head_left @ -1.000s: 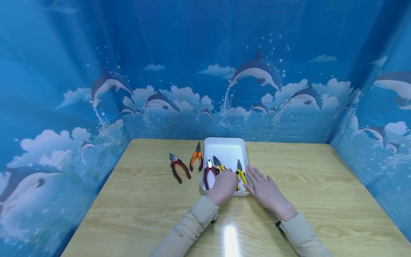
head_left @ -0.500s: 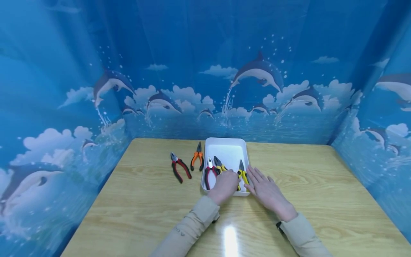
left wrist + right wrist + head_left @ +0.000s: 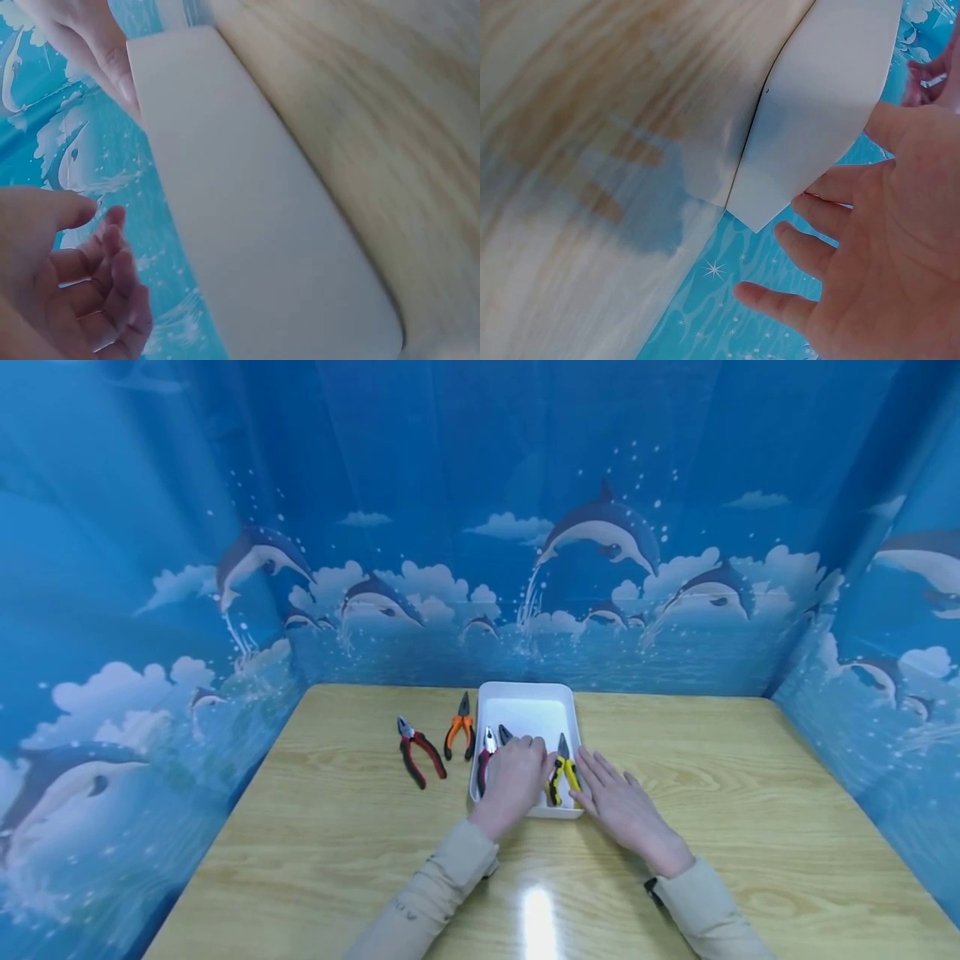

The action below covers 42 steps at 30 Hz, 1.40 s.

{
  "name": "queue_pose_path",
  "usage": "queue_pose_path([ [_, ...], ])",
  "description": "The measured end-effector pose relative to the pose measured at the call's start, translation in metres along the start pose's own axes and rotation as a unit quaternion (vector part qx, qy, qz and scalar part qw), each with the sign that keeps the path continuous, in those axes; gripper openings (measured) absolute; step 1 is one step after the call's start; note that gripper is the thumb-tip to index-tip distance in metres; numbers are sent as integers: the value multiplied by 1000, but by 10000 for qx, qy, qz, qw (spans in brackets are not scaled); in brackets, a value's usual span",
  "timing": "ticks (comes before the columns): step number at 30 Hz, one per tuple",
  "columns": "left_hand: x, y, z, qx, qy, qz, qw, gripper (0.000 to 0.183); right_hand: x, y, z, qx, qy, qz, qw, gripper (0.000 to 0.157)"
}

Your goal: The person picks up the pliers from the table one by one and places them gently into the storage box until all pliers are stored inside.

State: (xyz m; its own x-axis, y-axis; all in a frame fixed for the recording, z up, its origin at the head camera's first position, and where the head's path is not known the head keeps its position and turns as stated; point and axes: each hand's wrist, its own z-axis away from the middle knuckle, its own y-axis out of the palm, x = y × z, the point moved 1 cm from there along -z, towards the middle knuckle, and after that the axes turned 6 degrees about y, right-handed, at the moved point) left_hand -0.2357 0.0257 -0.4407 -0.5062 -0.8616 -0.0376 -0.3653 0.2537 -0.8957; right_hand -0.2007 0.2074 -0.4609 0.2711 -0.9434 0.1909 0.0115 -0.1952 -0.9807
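A white tray (image 3: 528, 697) holds several pliers. My left hand (image 3: 513, 781) is over its near half, fingers loosely bent; the left wrist view shows nothing between the thumb and fingers of my left hand (image 3: 82, 285). Under or beside it lie red-and-black pliers (image 3: 489, 742) and dark-nosed pliers (image 3: 506, 734), whose handles it hides. To its right are yellow-and-black needle-nose pliers (image 3: 558, 781). My right hand (image 3: 622, 810) lies at the tray's right side with straight fingers; in the right wrist view, fingers of my right hand (image 3: 877, 225) touch the white tray wall (image 3: 817, 97).
Left of the tray, on the wooden table (image 3: 330, 843), lie orange-and-black needle-nose pliers (image 3: 461, 727) and another pair of red-and-black pliers (image 3: 420, 752). A blue dolphin-print curtain (image 3: 435, 510) stands behind the table and along both sides.
My left hand has shifted left and slightly farther from me, uncovering more of the yellow-and-black pliers and covering the other pliers' handles. My right hand stays still.
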Motion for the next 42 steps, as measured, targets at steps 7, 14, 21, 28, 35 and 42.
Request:
queue_pose_path([
  [7,8,-8,2,-519,116,-700,9961,27,0,1,0,-63,-50,-19,10000,64],
  [14,25,-15,4,-240,-250,-696,9970,29,0,1,1,-103,-110,-111,9998,64],
  [21,53,-21,9,-171,-694,-561,9959,26,0,0,2,-23,-57,-62,10000,63],
  [28,82,-23,17,-2,-1407,-330,9895,23,-1,1,1,-18,-41,-45,10000,63],
  [35,108,-19,31,-340,-1603,-195,9863,25,-1,1,1,-41,-46,-31,10000,63],
  [42,120,-7,43,578,-1719,-376,9827,46,-1,1,1,-7,-18,-12,10000,63],
])
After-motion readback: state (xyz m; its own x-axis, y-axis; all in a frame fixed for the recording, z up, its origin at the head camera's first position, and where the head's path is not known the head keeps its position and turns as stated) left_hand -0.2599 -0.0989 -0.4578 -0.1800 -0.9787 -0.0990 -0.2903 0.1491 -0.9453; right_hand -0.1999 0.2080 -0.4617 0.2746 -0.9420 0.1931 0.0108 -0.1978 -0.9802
